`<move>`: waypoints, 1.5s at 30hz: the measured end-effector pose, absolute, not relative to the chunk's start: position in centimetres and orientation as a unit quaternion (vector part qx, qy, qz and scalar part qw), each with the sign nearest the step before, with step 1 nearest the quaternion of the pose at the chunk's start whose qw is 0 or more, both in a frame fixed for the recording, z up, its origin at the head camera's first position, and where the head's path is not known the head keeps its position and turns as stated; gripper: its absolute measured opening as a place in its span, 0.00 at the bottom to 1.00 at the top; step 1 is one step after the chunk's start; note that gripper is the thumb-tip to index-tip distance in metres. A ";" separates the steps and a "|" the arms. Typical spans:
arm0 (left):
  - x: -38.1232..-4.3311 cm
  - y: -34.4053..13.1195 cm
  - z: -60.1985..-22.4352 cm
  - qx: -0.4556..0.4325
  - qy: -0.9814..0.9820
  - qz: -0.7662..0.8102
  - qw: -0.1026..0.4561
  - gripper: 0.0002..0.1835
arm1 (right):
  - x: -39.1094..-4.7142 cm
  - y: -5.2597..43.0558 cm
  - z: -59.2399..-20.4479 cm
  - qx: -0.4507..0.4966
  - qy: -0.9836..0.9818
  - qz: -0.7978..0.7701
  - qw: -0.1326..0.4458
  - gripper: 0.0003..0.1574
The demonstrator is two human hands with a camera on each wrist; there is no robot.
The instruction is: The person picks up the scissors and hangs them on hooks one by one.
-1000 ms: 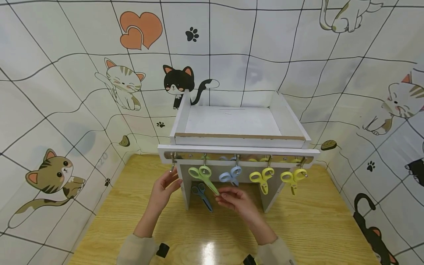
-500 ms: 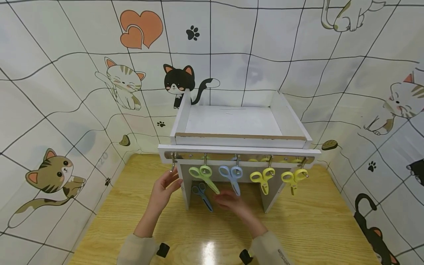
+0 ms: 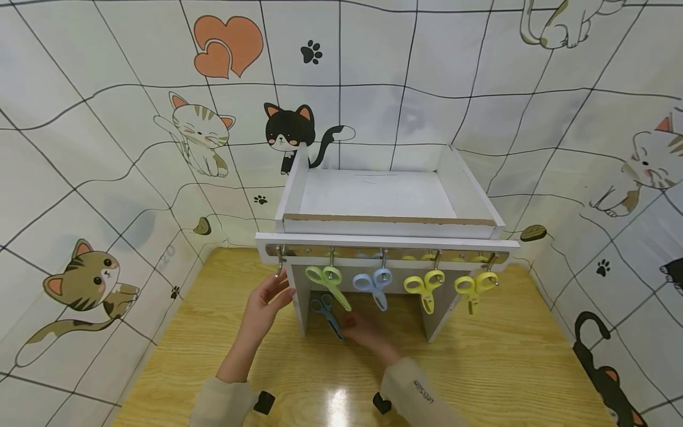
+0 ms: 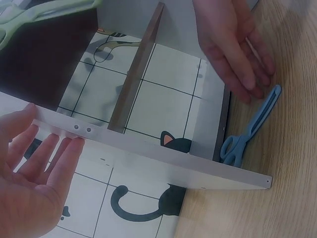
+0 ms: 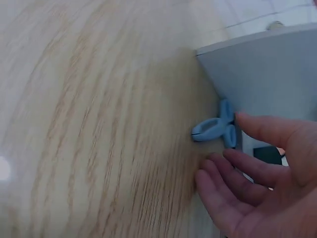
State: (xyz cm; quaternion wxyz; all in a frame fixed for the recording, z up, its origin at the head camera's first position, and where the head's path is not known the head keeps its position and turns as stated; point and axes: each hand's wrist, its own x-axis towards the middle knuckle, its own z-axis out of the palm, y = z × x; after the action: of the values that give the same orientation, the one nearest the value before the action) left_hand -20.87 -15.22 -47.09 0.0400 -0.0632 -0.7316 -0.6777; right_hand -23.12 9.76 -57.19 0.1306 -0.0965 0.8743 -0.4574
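Note:
Blue scissors (image 3: 328, 316) lie on the wooden table under a white stand (image 3: 386, 240), beside its left leg panel. My right hand (image 3: 368, 333) reaches in low from the right, its loosely bent fingers close to these scissors; the right wrist view shows thumb and fingers (image 5: 257, 173) apart around the handle side of the view. Against the stand's left panel (image 4: 148, 153) rests my left hand (image 4: 39, 178), fingertips at the panel's edge. From the stand's hook rail hang green scissors (image 3: 329, 284), light blue scissors (image 3: 374, 286) and two yellow scissors (image 3: 425, 289).
The leftmost hook (image 3: 279, 262) on the rail carries nothing. On top of the stand is an open white tray (image 3: 379, 196). The right leg panel (image 3: 440, 314) stands on the wooden table (image 3: 496, 367). Walls printed with cats surround it.
My right hand has left the tip of the hanging green scissors and moved down and left towards the scissors on the table. The hanging light blue scissors have swung. My left hand stays put.

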 end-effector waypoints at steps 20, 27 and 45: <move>-21.0 -14.7 -46.9 -0.069 -0.731 -0.678 0.038 0.28 | -23.1 6.9 -58.5 -0.083 0.947 -0.305 0.052 0.13; -21.1 -14.8 -47.0 -0.072 -0.728 -0.681 0.038 0.28 | -22.6 7.4 -57.9 -0.080 0.937 -0.338 0.046 0.06; -21.1 -15.1 -47.4 -0.059 -0.724 -0.686 0.041 0.29 | -21.3 10.5 -59.1 -0.025 0.691 -0.670 0.271 0.24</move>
State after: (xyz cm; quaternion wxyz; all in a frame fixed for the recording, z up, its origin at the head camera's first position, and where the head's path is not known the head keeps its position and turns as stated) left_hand -21.06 -15.07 -47.42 0.0415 -0.0594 -0.7238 -0.6862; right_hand -21.27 10.46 -59.11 0.2711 -0.0248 0.6907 -0.6700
